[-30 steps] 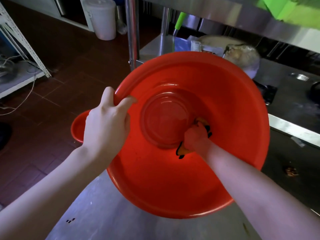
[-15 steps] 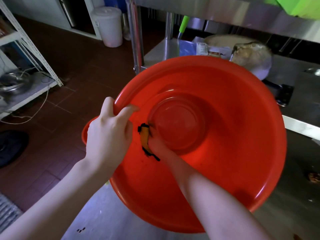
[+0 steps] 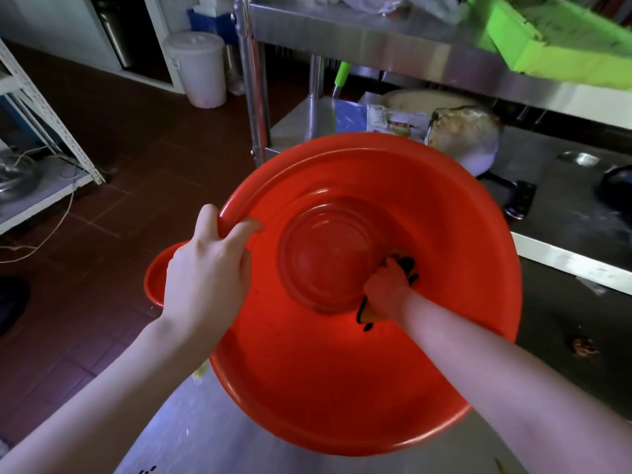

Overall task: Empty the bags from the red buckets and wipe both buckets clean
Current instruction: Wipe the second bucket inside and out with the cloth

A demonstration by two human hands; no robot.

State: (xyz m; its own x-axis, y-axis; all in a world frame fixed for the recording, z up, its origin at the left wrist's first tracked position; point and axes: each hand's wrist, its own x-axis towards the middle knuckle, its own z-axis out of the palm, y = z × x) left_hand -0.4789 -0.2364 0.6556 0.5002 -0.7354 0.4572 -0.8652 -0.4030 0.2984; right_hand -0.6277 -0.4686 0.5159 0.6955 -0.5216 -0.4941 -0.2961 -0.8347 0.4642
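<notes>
A large red bucket (image 3: 342,378) is tilted towards me above the steel table, its inside facing the camera. My left hand (image 3: 208,278) grips its left rim, thumb outside and fingers over the edge. My right hand (image 3: 388,292) is inside the bucket, closed on a yellow and black cloth (image 3: 367,313) pressed against the wall just right of the round bottom. A second red bucket (image 3: 155,285) shows only as a piece of rim behind my left hand.
A steel table (image 3: 205,439) lies under the bucket. Bags (image 3: 461,131) of food sit on the counter behind, under a steel shelf (image 3: 410,46) holding a green crate (image 3: 554,39). A white lidded bin (image 3: 198,66) and a white rack (image 3: 51,131) stand on the brown tiled floor.
My right hand has swept the cloth from the left side of the bucket's bottom back to the right side. My left hand keeps its hold on the rim.
</notes>
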